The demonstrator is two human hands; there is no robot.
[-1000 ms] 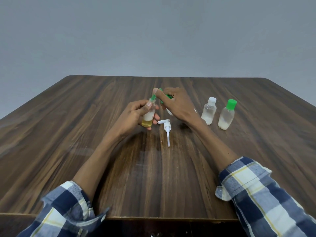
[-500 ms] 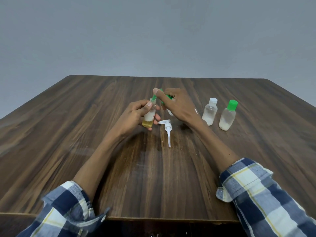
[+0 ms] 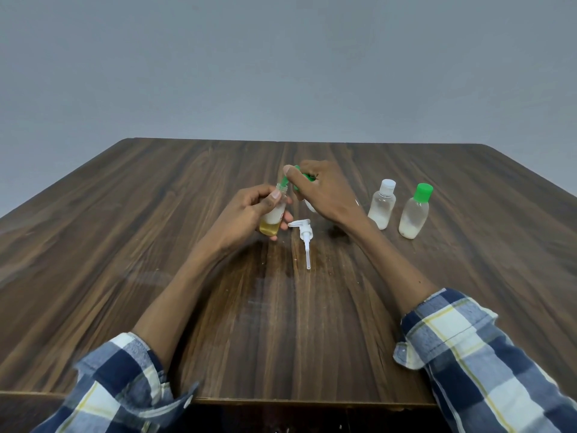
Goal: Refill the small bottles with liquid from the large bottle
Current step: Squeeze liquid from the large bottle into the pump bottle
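Head view: left hand (image 3: 246,214) grips a small bottle (image 3: 273,218) holding amber liquid; right hand (image 3: 324,192) grips a tilted green-nozzled bottle (image 3: 301,179) at its mouth.

1. The person is wearing a plaid shirt in navy, pale blue and white, with thin yellow lines crossing the checks.
2. The left sleeve (image 3: 125,379) is sitting pushed up the forearm, its cuff hanging open with a small pale button showing.
3. The right sleeve (image 3: 480,354) is likewise pushed back, its cuff flaring loose.
4. Both forearms are showing bare.
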